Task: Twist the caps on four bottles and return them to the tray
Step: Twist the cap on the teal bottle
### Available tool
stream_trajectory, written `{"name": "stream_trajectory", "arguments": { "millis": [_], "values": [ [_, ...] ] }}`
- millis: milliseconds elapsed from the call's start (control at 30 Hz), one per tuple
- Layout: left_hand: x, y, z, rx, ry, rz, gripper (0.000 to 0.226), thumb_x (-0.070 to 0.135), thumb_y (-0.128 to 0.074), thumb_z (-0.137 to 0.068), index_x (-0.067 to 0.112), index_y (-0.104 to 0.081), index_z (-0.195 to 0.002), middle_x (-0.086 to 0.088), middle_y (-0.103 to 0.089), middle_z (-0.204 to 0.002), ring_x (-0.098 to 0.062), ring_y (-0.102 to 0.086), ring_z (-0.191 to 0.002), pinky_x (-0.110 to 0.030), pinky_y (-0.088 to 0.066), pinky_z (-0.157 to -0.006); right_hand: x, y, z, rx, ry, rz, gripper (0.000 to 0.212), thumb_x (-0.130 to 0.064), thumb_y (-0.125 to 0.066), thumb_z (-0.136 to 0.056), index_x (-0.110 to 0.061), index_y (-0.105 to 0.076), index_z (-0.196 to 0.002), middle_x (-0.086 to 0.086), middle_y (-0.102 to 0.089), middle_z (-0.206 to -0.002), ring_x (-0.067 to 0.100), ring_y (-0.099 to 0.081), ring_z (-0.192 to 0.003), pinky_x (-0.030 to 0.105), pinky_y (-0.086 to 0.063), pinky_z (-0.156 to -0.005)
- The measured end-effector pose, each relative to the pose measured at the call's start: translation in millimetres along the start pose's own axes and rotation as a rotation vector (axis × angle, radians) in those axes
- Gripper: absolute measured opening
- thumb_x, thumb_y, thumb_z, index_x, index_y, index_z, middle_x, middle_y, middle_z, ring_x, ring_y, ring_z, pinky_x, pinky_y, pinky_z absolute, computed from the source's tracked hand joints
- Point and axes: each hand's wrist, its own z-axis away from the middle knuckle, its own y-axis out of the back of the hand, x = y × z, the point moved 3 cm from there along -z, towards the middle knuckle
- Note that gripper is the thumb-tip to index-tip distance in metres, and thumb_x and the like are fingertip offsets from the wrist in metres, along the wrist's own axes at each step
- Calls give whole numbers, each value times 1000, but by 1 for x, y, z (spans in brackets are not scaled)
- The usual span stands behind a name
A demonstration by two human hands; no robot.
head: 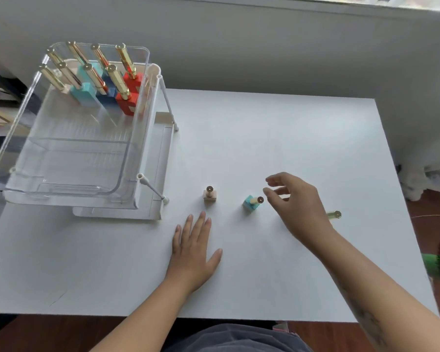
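Head camera looks down on a white table, and I see both bare hands over its near half. The left hand lies palm-down on the tabletop, fingers straight and slightly fanned, thumb out to the side, holding nothing. Just beyond its fingertips stands a beige bottle, upright with a gold cap, apart from the hand.

To the right of that stands a teal bottle with its gold cap on; from this angle it appears to lean toward the right. The right hand hovers beside it, fingers loosely curled, thumb and forefinger parted. The nearest fingertips sit just beside the cap. I read a thin gap there, so the hand grips nothing.

Behind the right wrist a third bottle shows only its gold cap and a sliver of yellowish body; the forearm hides the rest.

At far left a clear plastic tray sits on a white rack. Capped bottles stand packed at the tray's far end: red ones on the right, then blue, teal and a pale one on the left, all with tall gold caps. The three bottles on the table are well apart from the tray.
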Motion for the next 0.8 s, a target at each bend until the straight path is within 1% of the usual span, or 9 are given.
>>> {"name": "stream_trajectory", "arguments": {
  "millis": [100,167,233,267,333,367,467,633,800],
  "values": [
    [21,-5,-10,9,-50,34,76,56,-37,-93,26,-5,-156,13,11,-164,-9,25,-147,-29,29,-112,14,1,8,0,-34,-20,16,-21,-61,-92,-22,-65,-108,-11,-65,-107,-2,-62,-92,8,-44,-69],
    [35,-8,-18,22,-68,65,75,56,-38,-93,25,-9,-155,14,5,-164,-10,20,-148,-28,27,-112,20,1,12,2,-50,-27,17,-20,-61,-92,-23,-65,-108,-12,-66,-107,-2,-62,-92,8,-44,-68],
    [48,-9,-28,44,-57,113,75,56,-40,-93,26,-12,-155,14,-2,-164,-10,14,-150,-31,19,-116,23,1,14,-12,-50,-23,18,-20,-61,-92,-24,-64,-110,-13,-65,-108,1,-63,-92,12,-46,-73],
    [54,-9,-32,62,-42,141,75,56,-43,-93,25,-13,-155,14,-7,-164,-11,10,-150,-33,12,-119,24,0,15,-33,-48,-12,20,-21,-61,-92,-25,-64,-110,-13,-65,-108,2,-63,-92,17,-49,-76],
    [63,-8,-40,101,-6,196,77,56,-48,-91,24,-18,-154,12,-16,-162,-13,1,-151,-35,1,-120,24,-4,16,-96,-40,24,23,-24,-62,-91,-30,-61,-113,-15,-62,-110,3,-62,-93,25,-51,-80],
    [66,-7,-43,116,9,218,77,56,-50,-91,23,-20,-154,11,-19,-162,-14,-2,-151,-35,-2,-120,24,-6,17,-125,-35,35,24,-26,-63,-90,-32,-60,-113,-15,-61,-110,2,-60,-92,26,-51,-80],
    [74,-8,-51,149,36,265,78,55,-54,-90,20,-23,-153,9,-23,-161,-15,-6,-151,-35,-7,-120,22,-12,16,-156,-7,54,23,-26,-61,-91,-35,-59,-112,-17,-58,-108,1,-58,-91,27,-50,-79],
    [80,-9,-61,206,102,332,72,50,-58,-90,20,-31,-149,8,-31,-157,-15,-16,-149,-35,-13,-116,20,-19,10,-173,26,70,21,-20,-60,-92,-32,-62,-109,-13,-60,-107,9,-60,-92,32,-52,-83],
    [87,-6,-68,270,161,418,56,47,-60,-88,24,-45,-137,9,-47,-142,-16,-26,-143,-36,-21,-110,19,-21,4,-183,50,159,21,-14,-56,-93,-26,-63,-108,-6,-64,-109,14,-61,-93,37,-52,-83]
  ]
}}
